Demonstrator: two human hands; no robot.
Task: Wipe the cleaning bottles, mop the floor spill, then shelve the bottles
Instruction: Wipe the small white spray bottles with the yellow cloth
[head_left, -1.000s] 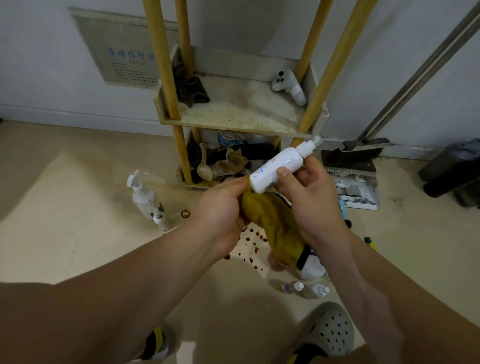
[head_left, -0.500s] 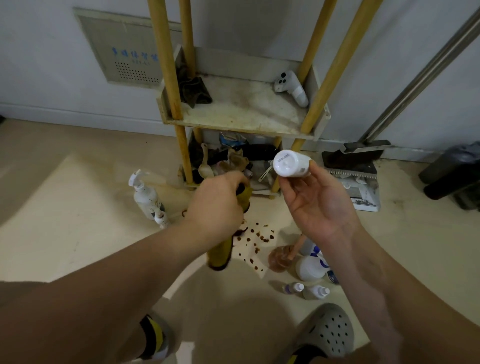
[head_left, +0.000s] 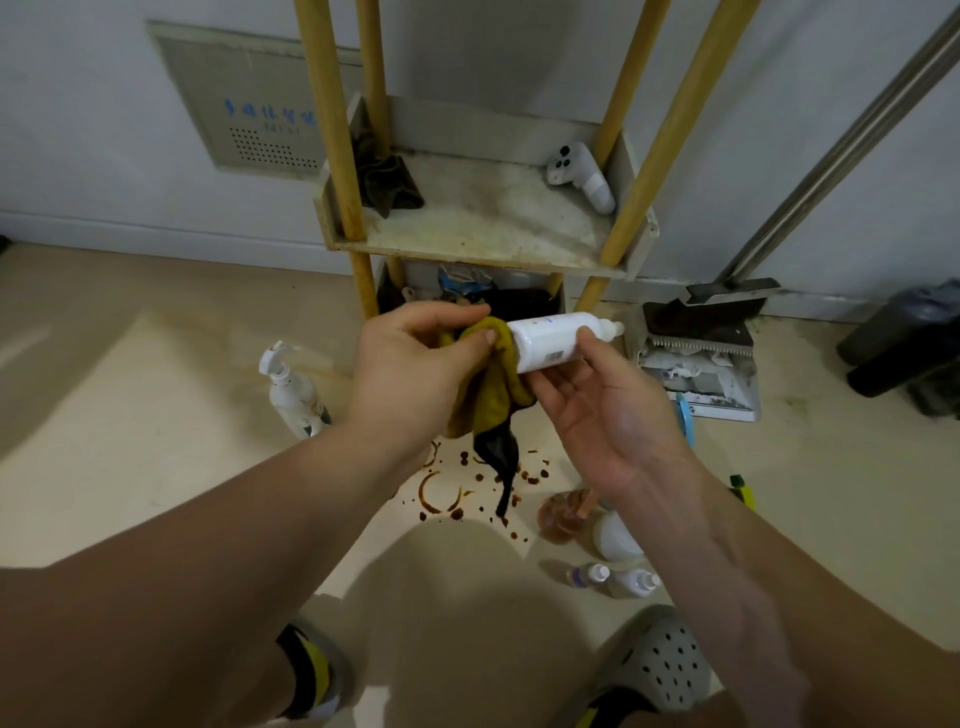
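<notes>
I'm in the wiping step: my right hand (head_left: 608, 415) pinches the white bottle (head_left: 550, 340) sideways above the floor spill (head_left: 467, 488), while my left hand (head_left: 415, 364) has its grip pressed together on the yellow cloth (head_left: 493, 384) at the bottle's base. Next I'd rub along its body.

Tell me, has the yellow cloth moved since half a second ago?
Yes. The yellow cloth has come up from below the left hand onto the bottle's base, nearer the shelf.

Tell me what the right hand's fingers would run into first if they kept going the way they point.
The right hand points up and left, and its fingers already meet the white bottle; just beyond is the yellow cloth. Depth is uncertain.
</notes>
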